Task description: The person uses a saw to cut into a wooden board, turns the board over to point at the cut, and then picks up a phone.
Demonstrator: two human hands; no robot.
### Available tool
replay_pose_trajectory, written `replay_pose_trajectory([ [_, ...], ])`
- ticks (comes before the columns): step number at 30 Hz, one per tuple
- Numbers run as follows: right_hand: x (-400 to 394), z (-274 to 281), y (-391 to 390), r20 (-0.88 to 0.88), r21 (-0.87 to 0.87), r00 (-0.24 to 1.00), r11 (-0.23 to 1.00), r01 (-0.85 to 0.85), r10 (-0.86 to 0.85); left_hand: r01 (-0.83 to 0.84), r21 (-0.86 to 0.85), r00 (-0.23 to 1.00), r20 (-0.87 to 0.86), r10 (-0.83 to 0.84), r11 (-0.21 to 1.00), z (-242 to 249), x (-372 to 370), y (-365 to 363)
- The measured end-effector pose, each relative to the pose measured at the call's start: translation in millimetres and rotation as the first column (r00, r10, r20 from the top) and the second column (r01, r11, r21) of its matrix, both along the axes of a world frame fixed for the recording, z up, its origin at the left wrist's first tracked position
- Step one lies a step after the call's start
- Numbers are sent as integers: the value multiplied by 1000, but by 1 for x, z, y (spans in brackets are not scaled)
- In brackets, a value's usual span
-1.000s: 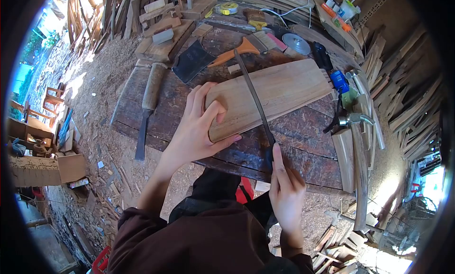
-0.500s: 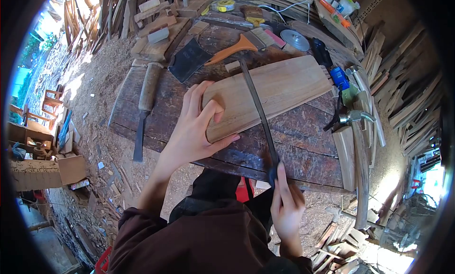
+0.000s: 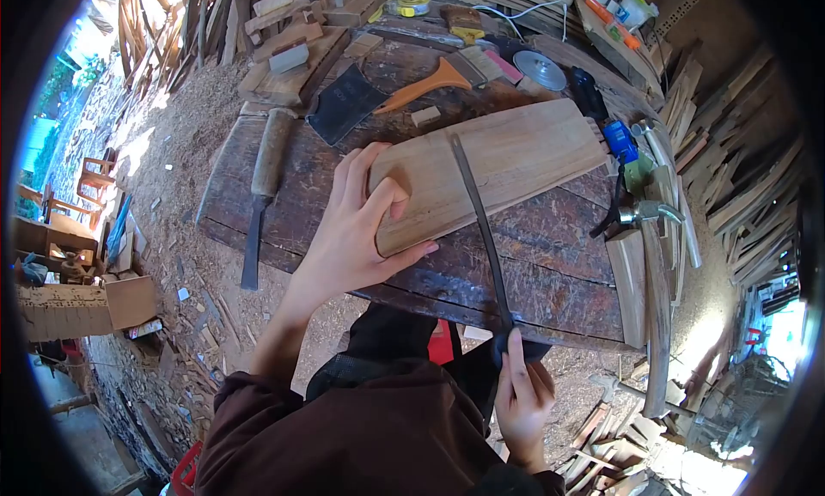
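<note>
A wooden board (image 3: 507,157) lies on the dark workbench, angled up to the right. My left hand (image 3: 357,217) grips its near-left end, thumb along the lower edge and fingers curled over the end and top. In my right hand (image 3: 522,393) is the dark handle of a long, narrow metal file (image 3: 484,225). The file crosses the board, its tip resting near the far edge and its handle beyond the bench's front edge. Just past the board are a small wood block (image 3: 425,116) and a brush with an orange handle (image 3: 430,85).
The worn workbench (image 3: 550,273) also bears a chisel (image 3: 268,178) at the left, a black scraper-like blade (image 3: 345,103), a tape measure (image 3: 412,5) and a hammer (image 3: 649,211) at the right. Wood offcuts (image 3: 614,449) and shavings cover the floor.
My right hand has drawn the file down toward my body, so its tip has come back from beyond the board's far edge onto the board. My left hand keeps its grip.
</note>
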State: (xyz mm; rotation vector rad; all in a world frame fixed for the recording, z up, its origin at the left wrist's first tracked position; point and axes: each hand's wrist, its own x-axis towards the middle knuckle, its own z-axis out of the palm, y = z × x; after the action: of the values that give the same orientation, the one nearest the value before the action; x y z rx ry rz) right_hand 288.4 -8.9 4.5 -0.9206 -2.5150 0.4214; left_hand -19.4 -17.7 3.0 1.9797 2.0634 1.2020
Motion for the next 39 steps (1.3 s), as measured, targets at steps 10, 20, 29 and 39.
replay_pose_trajectory([
  [10,-65,12,50,-159,89,986,995,-33,47,0,27,1000,-24,1,1000,0,1,-1],
  [20,-7,19,4,27,45,999,999,-31,29,-4,29,1000,-15,5,1000,2,3,1],
  [29,-49,23,39,-41,113,995,990,-85,90,-6,36,1000,-17,6,999,1,1,0],
  [39,-34,23,21,-5,78,994,991,-112,112,11,20,999,-43,-10,1000,0,3,0],
])
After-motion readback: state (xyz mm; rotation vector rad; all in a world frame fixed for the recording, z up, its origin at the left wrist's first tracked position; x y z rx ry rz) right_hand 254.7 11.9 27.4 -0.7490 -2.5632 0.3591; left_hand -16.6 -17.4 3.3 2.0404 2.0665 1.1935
